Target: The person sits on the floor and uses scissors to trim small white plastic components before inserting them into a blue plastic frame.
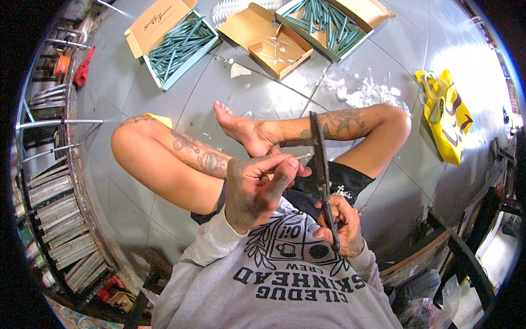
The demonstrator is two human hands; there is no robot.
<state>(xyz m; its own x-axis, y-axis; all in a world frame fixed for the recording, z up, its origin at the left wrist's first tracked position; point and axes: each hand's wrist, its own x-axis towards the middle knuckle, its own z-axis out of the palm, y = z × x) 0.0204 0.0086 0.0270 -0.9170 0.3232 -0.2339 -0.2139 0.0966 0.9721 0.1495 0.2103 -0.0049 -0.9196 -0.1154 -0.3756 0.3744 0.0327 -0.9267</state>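
Observation:
My left hand [256, 186] is raised over my lap with its thumb and forefinger pressed together on a small, thin, whitish piece [304, 157]. The piece's tip points right, toward a large pair of dark scissors [319, 153]. Wrapped round the scissors' handles are the fingers of my right hand [346, 226], close to my chest. The blades stand away from me, seen nearly edge-on, so how far apart they are does not show. What else my left palm may hold is hidden.
Ahead on the grey tiles lie a left box [137, 44] and a right box [313, 41], both full of teal sticks. Between them, a cardboard box [241, 28] holds small white bits. Clear plastic scraps [367, 94] litter the floor. A yellow bag [446, 123] lies right; racks [60, 214] stand left.

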